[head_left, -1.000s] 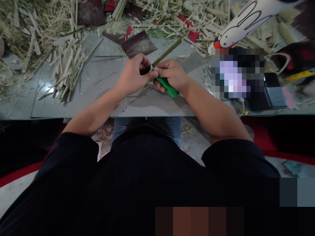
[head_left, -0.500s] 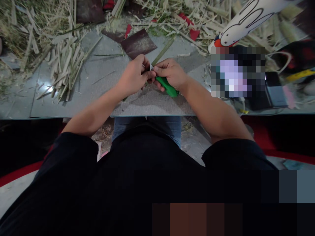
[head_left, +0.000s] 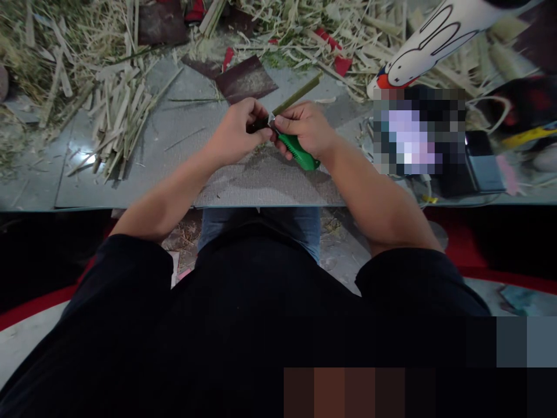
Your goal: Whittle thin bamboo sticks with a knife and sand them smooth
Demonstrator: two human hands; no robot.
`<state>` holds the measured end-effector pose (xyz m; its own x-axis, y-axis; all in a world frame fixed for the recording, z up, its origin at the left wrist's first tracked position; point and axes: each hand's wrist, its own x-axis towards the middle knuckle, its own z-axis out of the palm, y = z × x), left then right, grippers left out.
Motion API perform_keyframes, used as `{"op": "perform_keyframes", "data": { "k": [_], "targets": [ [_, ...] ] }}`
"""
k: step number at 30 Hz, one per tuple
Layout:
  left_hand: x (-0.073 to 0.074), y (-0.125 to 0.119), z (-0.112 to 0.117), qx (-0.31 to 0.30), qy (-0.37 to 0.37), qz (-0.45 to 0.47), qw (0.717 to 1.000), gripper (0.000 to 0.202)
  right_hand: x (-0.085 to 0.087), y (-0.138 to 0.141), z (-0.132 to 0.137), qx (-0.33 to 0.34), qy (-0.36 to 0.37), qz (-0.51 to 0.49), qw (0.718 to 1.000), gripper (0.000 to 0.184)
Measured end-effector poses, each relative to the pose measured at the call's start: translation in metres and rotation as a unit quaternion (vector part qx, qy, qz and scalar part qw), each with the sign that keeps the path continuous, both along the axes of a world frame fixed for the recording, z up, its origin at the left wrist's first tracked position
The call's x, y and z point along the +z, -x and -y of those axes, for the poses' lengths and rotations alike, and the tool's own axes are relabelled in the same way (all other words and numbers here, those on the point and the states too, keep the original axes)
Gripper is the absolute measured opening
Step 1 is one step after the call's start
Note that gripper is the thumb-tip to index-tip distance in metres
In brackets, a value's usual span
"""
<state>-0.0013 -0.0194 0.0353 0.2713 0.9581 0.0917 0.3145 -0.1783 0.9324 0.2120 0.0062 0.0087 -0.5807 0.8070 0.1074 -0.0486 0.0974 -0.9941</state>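
Observation:
My right hand (head_left: 304, 129) is closed around the green handle of a utility knife (head_left: 300, 153). Its short metal blade points up and left, against a flat olive-green strip (head_left: 298, 93), which looks like bamboo or a split stem. My left hand (head_left: 241, 130) pinches the near end of that strip, thumb and fingers bent around it. The strip's far end sticks out up and right, above my right hand. Both hands meet over the grey tabletop (head_left: 191, 180); the exact contact of blade and strip is partly hidden by my fingers.
A pile of cut pale strips (head_left: 117, 122) lies to the left, and shavings (head_left: 278, 29) cover the back. Brown sandpaper-like sheets (head_left: 246, 78) lie beyond my hands. On the right are a white rabbit-print cylinder (head_left: 420, 52), a phone-like dark device (head_left: 483, 159) and a cable (head_left: 429, 186).
The strip has swung, its far end now lower and further right. The knife has shifted slightly right, and my left fingers have opened a little around the strip.

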Motion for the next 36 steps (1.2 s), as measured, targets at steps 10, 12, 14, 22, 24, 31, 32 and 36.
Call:
{"op": "perform_keyframes", "data": {
  "k": [10,12,14,22,24,31,32,36],
  "targets": [
    [0.0,0.002,0.004,0.028,-0.039,-0.004,0.999,0.039,0.008,0.006,0.014,0.03,0.027,-0.019,0.999,0.06],
    [0.0,0.002,0.005,0.032,-0.055,-0.023,0.998,0.043,0.009,0.007,0.016,0.021,0.033,-0.021,0.999,0.06],
    [0.001,0.001,0.006,0.042,-0.067,-0.049,0.996,0.046,0.009,0.009,0.018,0.009,0.03,-0.013,0.999,0.063],
    [-0.005,-0.001,0.004,0.085,-0.09,-0.066,0.99,0.049,0.001,0.016,0.018,-0.04,-0.007,-0.014,0.999,0.065],
    [-0.008,0.0,0.002,0.09,-0.098,-0.076,0.988,0.051,0.001,0.017,0.019,-0.045,-0.011,-0.015,0.999,0.063],
    [-0.007,-0.001,0.001,0.099,-0.095,-0.068,0.988,0.053,0.003,0.017,0.02,-0.073,0.007,0.016,0.997,0.054],
    [-0.005,-0.001,0.002,0.097,-0.088,-0.064,0.989,0.054,0.003,0.017,0.019,-0.074,0.021,0.018,0.997,0.053],
    [0.001,-0.001,0.007,0.077,-0.081,-0.064,0.992,0.055,0.005,0.014,0.015,-0.055,0.069,0.054,0.995,0.055]
  ]
}}
